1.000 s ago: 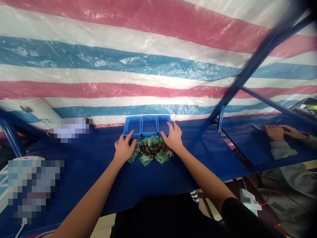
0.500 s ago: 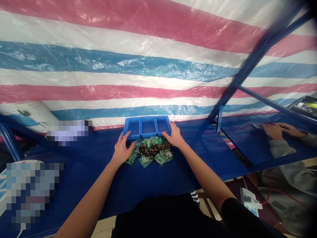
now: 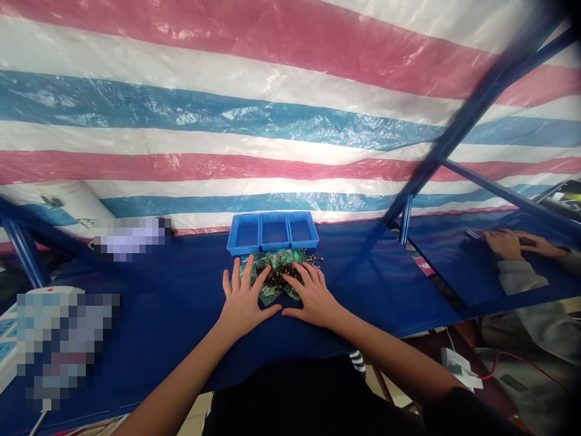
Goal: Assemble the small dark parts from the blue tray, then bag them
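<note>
Three joined blue bins (image 3: 274, 232) stand at the back of the blue table, with nothing visible in them. In front of them lies a pile of small dark and brass-coloured pieces (image 3: 280, 276) among small green clear bags (image 3: 269, 294). My left hand (image 3: 242, 303) rests over the left side of the pile, fingers spread. Over the right side is my right hand (image 3: 313, 295), its fingers apart too. The thumbs point at each other at the pile's near edge. Both hands hide part of the pile.
At the left are a power strip (image 3: 13, 330), a blurred-out item (image 3: 75, 345) and a white roll (image 3: 75, 203). A blue metal frame (image 3: 447, 142) rises at the right. Beyond it, a person's hands (image 3: 508, 243) are at another blue table. A striped sheet (image 3: 272, 139) hangs behind.
Both my hands have left the sides of the blue bins and come back toward me over the pile. The pile looks more gathered between them.
</note>
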{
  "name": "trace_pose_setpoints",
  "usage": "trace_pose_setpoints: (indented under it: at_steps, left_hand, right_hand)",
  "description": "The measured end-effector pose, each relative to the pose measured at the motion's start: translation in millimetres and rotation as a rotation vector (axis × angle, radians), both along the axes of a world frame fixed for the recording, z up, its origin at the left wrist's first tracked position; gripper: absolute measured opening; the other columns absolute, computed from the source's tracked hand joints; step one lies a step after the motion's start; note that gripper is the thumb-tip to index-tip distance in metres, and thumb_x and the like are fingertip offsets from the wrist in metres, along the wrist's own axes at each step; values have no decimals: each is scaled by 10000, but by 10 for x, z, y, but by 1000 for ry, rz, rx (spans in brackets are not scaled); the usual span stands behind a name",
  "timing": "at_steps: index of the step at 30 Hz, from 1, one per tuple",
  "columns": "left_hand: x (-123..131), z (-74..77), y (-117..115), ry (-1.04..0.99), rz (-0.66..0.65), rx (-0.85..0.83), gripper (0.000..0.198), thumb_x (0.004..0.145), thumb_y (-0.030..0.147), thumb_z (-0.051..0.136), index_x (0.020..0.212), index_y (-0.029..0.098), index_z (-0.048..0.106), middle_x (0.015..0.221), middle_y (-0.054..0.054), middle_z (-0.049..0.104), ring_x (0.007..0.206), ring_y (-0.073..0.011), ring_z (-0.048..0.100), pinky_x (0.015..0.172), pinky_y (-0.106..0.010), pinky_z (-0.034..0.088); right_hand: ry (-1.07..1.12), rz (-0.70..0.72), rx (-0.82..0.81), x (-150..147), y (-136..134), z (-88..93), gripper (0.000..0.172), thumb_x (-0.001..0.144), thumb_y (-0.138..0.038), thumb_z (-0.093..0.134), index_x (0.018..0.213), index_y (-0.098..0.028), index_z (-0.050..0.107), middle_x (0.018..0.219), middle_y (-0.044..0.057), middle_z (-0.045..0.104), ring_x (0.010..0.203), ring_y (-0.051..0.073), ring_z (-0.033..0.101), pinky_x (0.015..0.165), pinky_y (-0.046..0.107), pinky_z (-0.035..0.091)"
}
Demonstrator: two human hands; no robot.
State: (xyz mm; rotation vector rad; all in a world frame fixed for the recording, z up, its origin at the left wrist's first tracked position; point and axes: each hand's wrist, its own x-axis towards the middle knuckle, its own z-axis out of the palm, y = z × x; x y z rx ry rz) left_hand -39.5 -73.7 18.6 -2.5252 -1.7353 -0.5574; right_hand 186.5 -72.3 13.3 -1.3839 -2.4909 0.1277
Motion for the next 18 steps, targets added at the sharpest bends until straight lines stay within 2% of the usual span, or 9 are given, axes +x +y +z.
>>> trace_pose_setpoints:
  at_steps: [7,11,13,16,18]
  left_hand:
    - [39,-42,99,13,-11,44,642,851,542,539,1434,294,434,1597,-83,176,1463,-400,76,1139,-633,52]
    - [47,-66,105,28,-19,51,601,871,509,519,1423,282,448,1586,-86,216,1462,-380,110,1146,-614,70]
    - [48,-46,134,29,-36,48,603,868,513,519,1418,275,454,1581,-89,228,1458,-384,119,1144,-614,69]
    - [62,31,239,10,-53,28,632,836,529,557,1411,289,455,1565,-85,272,1448,-395,135,1134,-624,75]
    - [94,96,356,-35,-45,32,633,820,523,583,1397,289,465,1550,-90,302,1438,-396,161,1127,-619,101]
  right_hand:
    - [-17,22,85,-93,235,29,762,828,-716,466,1434,-257,415,1515,146,320,1400,383,224,1125,577,176]
    - [-2,37,110,-93,275,103,686,847,-651,517,1369,-209,483,1409,166,433,1316,359,334,1073,513,276]
    - [-9,84,113,-87,323,163,542,871,-562,558,1283,-210,551,1328,152,494,1245,330,395,1020,469,326]
    - [-47,204,96,-94,473,275,261,879,-427,613,1024,-214,655,1137,108,587,1107,286,468,936,420,359]
    - [-28,164,95,-121,610,358,162,894,-346,603,918,-195,658,1010,96,613,1034,264,494,878,386,365]
